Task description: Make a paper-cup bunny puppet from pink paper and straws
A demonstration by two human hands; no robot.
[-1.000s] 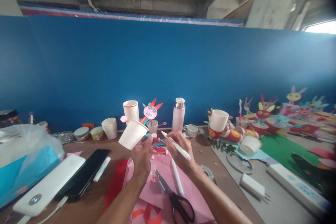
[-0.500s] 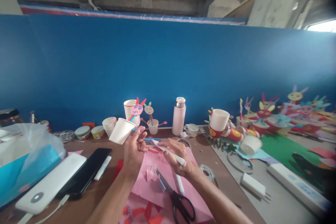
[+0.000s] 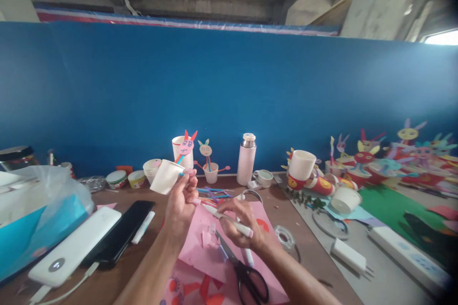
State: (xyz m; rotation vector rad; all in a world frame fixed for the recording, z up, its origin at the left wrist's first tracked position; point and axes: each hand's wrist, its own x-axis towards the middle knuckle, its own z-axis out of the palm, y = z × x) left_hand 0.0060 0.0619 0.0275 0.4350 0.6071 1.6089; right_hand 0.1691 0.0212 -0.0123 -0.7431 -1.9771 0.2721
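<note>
My left hand [image 3: 182,200] is closed around a tilted white paper cup craft [image 3: 166,176], with the fingers near a short blue stick with a pink paper end. From this cup rises a pink paper rabbit head [image 3: 186,146] with red ears, on a coloured stem. In my right hand [image 3: 240,224] is a white marker pen [image 3: 232,223], slanting with its far end toward my left fingers. Below both hands lies pink paper [image 3: 195,245]. On it rest black-handled scissors [image 3: 246,276], a second marker [image 3: 248,256] and a clear pink scrap of tape [image 3: 210,237].
Behind stand a stack of paper cups [image 3: 177,142], another rabbit cup [image 3: 211,171] and a pink thermos [image 3: 246,162]. A tape roll [image 3: 285,237] lies right. On the left are a power bank [image 3: 77,243] and a phone [image 3: 123,231]. Several finished rabbit cups [image 3: 361,164] crowd the far right.
My right hand with the marker has moved slightly down, and the marker's far end sits lower, closer to my left fingers. The fingers of my left hand have drawn in. The view has shifted slightly.
</note>
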